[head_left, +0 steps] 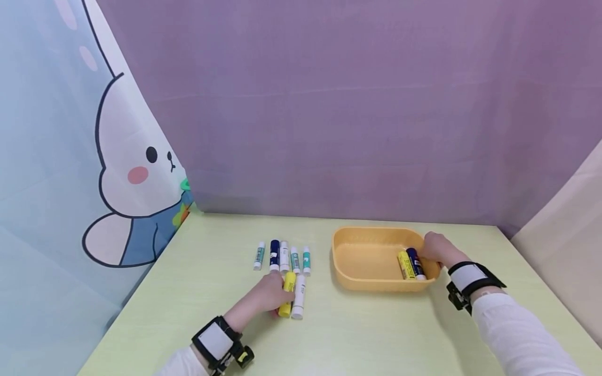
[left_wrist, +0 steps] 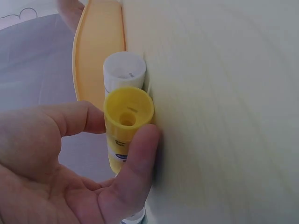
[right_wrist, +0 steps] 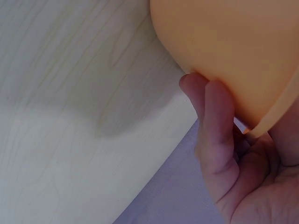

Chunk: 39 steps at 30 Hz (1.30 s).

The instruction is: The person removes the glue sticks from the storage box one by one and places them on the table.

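Observation:
My left hand [head_left: 270, 293] pinches a yellow glue stick [head_left: 287, 295] between thumb and fingers, low over the table. In the left wrist view the hollow base of that yellow glue stick [left_wrist: 129, 109] faces the camera. Right beside it lies a white glue stick [head_left: 298, 297]. Over on the right, my right hand [head_left: 435, 248] grips the end wall of an orange plastic basket [head_left: 362, 284]. Fingers of the right hand [right_wrist: 219, 135] press the basket's outside in the right wrist view. Inside the basket lie a yellow glue stick [head_left: 406, 265] and a dark blue one [head_left: 416, 262].
Beyond my left hand several more glue sticks lie in a row, among them a dark blue one [head_left: 275, 255], a white one [head_left: 284, 256] and a small teal one [head_left: 307, 260]. A purple curtain [head_left: 348, 115] hangs behind the pale table [head_left: 367, 334].

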{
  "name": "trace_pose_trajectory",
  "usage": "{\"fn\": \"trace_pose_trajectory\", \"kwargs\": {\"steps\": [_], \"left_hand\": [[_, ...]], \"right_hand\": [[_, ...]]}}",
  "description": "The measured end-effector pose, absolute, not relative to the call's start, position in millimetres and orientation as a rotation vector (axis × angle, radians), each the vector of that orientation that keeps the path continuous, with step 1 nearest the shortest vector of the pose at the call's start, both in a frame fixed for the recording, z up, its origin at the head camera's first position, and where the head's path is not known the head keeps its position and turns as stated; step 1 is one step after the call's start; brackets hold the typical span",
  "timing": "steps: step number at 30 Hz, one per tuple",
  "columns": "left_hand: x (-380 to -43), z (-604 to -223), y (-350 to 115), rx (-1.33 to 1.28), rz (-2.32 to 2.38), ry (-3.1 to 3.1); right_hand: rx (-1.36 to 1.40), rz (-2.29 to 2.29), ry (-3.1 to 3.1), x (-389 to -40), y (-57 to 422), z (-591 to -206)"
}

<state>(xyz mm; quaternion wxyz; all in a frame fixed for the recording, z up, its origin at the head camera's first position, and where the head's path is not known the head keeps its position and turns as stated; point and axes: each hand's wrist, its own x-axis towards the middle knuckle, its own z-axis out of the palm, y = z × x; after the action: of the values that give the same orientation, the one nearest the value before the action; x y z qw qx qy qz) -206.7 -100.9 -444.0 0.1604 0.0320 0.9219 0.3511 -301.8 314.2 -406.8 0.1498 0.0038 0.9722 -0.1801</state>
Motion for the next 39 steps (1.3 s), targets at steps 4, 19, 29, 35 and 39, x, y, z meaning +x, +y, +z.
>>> {"fn": "trace_pose_trajectory", "kwargs": {"steps": [4,19,29,35,39], "left_hand": [[-206.3,-444.3,-99.2,0.080,1.001,2.648],[-205.4,-442.9,-95.7,0.042,0.981,2.658],[-203.9,-439.0,-95.6,0.010,0.970,2.642],[-203.2,-440.2,-95.7,0.017,0.979,2.640],[-202.5,-440.4,-96.2,0.027,0.988,2.640]], "right_hand": [[0.003,-0.536,2.799,-301.6,315.6,-407.1],[0.031,-0.518,2.783,-301.2,316.2,-407.2],[0.008,-0.505,2.803,-301.3,314.7,-407.4],[0.027,-0.515,2.790,-303.0,313.9,-407.3],[0.041,-0.519,2.782,-302.5,312.7,-407.5]]}}
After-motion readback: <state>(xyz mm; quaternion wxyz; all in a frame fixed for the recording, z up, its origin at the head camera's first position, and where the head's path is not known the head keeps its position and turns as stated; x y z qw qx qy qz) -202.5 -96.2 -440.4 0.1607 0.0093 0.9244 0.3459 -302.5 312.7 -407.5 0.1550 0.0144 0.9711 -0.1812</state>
